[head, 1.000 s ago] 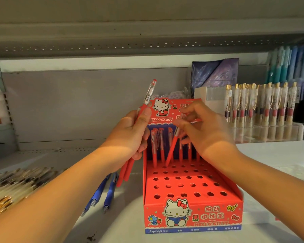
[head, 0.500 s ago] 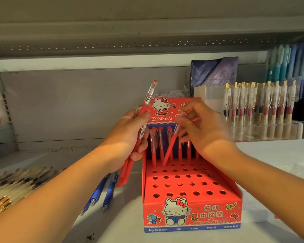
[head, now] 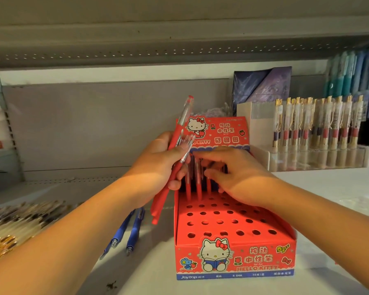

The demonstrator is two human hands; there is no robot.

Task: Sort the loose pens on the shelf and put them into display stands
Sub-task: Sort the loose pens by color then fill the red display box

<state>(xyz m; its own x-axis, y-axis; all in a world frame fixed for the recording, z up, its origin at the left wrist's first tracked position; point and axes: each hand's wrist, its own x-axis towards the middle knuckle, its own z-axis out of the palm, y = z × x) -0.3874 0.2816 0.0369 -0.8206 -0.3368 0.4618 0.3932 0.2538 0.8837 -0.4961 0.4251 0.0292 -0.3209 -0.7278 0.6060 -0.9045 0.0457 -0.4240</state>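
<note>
Blue pens (head: 130, 229): two lie loose on the shelf (head: 328, 188), left of the box.
Left hand (head: 158, 165): fingers closed around a bundle of red pens (head: 168, 184).
Red box (head: 234, 252): few pens stand in back holes.
Right hand (head: 237, 177): over back row, fingers spread, holding nothing I can see.

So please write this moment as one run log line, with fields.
left hand: holds red pens | right hand: at back row of red display stand, grasp unclear | blue pens: loose on shelf

Grey metal shelving (head: 94, 124), dim warm light.
</note>
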